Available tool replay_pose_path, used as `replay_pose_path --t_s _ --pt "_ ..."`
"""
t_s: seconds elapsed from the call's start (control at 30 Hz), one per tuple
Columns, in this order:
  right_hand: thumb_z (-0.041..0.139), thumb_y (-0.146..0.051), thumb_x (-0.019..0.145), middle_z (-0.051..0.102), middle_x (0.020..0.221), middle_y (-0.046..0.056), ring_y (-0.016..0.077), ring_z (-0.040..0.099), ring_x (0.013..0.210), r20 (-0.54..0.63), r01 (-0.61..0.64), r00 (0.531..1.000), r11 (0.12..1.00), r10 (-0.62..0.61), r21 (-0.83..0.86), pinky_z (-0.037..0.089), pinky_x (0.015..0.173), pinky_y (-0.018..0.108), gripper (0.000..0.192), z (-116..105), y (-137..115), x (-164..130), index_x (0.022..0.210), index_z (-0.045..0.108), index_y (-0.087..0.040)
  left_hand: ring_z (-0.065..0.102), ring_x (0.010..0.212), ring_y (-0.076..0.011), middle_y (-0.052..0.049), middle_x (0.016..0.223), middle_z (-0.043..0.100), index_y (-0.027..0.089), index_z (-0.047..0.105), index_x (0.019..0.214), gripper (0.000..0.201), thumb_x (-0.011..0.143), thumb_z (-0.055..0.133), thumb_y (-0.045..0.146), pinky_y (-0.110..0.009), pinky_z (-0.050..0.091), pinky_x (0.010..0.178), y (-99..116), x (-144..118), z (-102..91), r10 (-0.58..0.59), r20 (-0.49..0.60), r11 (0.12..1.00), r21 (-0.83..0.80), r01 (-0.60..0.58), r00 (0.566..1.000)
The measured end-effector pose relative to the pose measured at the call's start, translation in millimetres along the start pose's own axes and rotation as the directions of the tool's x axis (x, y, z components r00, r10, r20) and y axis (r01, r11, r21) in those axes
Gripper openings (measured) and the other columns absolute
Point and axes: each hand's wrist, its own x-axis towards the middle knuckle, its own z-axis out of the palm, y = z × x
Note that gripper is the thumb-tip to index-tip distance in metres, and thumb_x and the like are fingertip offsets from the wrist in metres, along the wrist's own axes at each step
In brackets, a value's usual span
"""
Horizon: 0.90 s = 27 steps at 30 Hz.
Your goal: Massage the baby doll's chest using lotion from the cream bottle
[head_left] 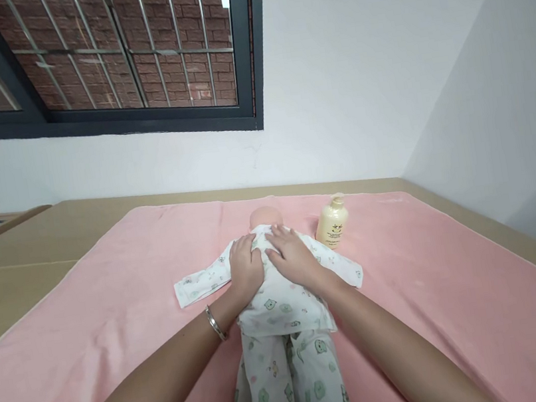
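A baby doll [286, 319] lies stretched out, dressed in a white printed long-sleeved top and matching trousers. Its smooth head [265, 216] points toward the wall, and its sleeves spread to both sides. My left hand [246, 265] rests flat on the left part of the doll's upper body, with a silver bangle at the wrist. Opposite it, my right hand [295, 257] lies on the upper right part, fingers extended and thumb toward the middle. Both palms touch the top's cloth. Which way the doll faces, I cannot tell. A pale yellow pump bottle [332, 223] stands close to the right sleeve.
Under the doll spreads a pink blanket [123, 276] with some creases, on a tan surface [28, 250]. Behind it rises a white wall [341, 82] with a dark-framed window [135, 123]; metal bars and brickwork show through the glass.
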Motion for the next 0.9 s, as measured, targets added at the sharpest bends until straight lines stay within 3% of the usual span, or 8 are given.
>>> replay_pose_path --t_s 0.07,0.2,0.4,0.5,0.6,0.67,0.77,0.9 --pt "0.044 -0.034 0.098 0.041 0.158 0.015 0.0271 0.031 0.151 0.033 -0.005 0.999 1.0 0.004 0.011 0.019 0.124 0.052 0.05 -1 -1 0 0.142 0.054 -0.014 0.059 0.122 -0.0258 -0.01 0.127 0.068 0.018 0.064 0.121 0.043 0.088 0.037 0.021 -0.046 0.043 0.113 1 0 -0.3 0.003 -0.005 1.0 -0.002 -0.003 1.0" --pt "0.043 -0.028 0.097 0.037 0.16 0.014 0.0229 0.03 0.151 -0.132 -0.03 0.991 0.999 0.033 0.025 0.021 0.124 0.046 0.052 -2 -5 -1 0.146 0.049 -0.014 0.059 0.123 -0.025 -0.01 0.129 0.068 0.018 0.064 0.121 0.041 0.092 0.036 0.023 -0.046 0.039 0.116 1 -1 0.7 -0.004 -0.007 1.0 -0.021 0.004 1.0" --pt "0.045 -0.031 0.097 0.044 0.156 0.014 0.0261 0.035 0.148 0.081 0.059 0.995 0.998 -0.059 0.002 0.027 0.122 0.048 0.048 -7 1 3 0.14 0.057 -0.016 0.057 0.127 -0.0253 -0.013 0.131 0.066 0.015 0.063 0.122 0.041 0.094 0.036 0.028 -0.046 0.037 0.118 5 0 -5.8 -0.014 -0.059 0.987 -0.161 0.005 0.998" --pt "0.046 -0.027 0.093 0.041 0.159 0.012 0.0266 0.036 0.148 -0.122 -0.026 0.992 1.0 0.025 0.0 0.031 0.121 0.046 0.05 -37 17 9 0.141 0.057 -0.015 0.056 0.129 -0.0257 -0.012 0.132 0.066 0.016 0.064 0.122 0.041 0.094 0.039 0.032 -0.044 0.041 0.116 16 2 -16.5 -0.056 -0.079 0.965 -0.259 0.034 0.995" --pt "0.043 -0.025 0.092 0.034 0.162 0.012 0.0272 0.035 0.148 -0.374 -0.126 0.92 0.992 0.116 -0.003 0.031 0.121 0.048 0.054 -80 42 10 0.144 0.053 -0.014 0.053 0.134 -0.0264 -0.01 0.135 0.065 0.018 0.064 0.122 0.04 0.093 0.041 0.034 -0.045 0.04 0.117 37 8 -22.6 -0.105 -0.045 0.917 -0.391 0.08 0.993" --pt "0.04 -0.02 0.091 0.03 0.164 0.014 0.0272 0.031 0.151 -0.454 -0.184 0.876 0.983 0.161 -0.005 0.029 0.122 0.049 0.059 -102 59 9 0.148 0.047 -0.01 0.053 0.135 -0.0261 -0.009 0.136 0.065 0.018 0.065 0.12 0.04 0.093 0.043 0.036 -0.044 0.039 0.118 56 17 -20.2 -0.139 0.022 0.836 -0.534 0.129 0.99" --pt "0.036 -0.012 0.088 0.033 0.162 0.014 0.0251 0.03 0.151 -0.405 -0.226 0.893 0.974 0.199 -0.019 0.027 0.124 0.048 0.064 -114 80 7 0.151 0.041 -0.007 0.059 0.13 -0.0256 -0.014 0.138 0.063 0.015 0.064 0.123 0.048 0.096 0.033 0.041 -0.043 0.045 0.114 89 38 -8.4 -0.164 0.283 0.597 -0.734 0.324 0.945" --pt "0.033 -0.005 0.086 0.044 0.155 0.017 0.0251 0.034 0.149 -0.244 -0.248 0.947 0.96 0.211 -0.133 0.023 0.125 0.045 0.062 -102 86 9 0.146 0.046 -0.003 0.055 0.136 -0.0262 -0.023 0.147 0.053 0.008 0.047 0.143 0.071 0.098 0.015 0.053 -0.041 0.05 0.108 131 69 12.1 -0.106 0.659 0.287 -0.697 0.658 0.744"
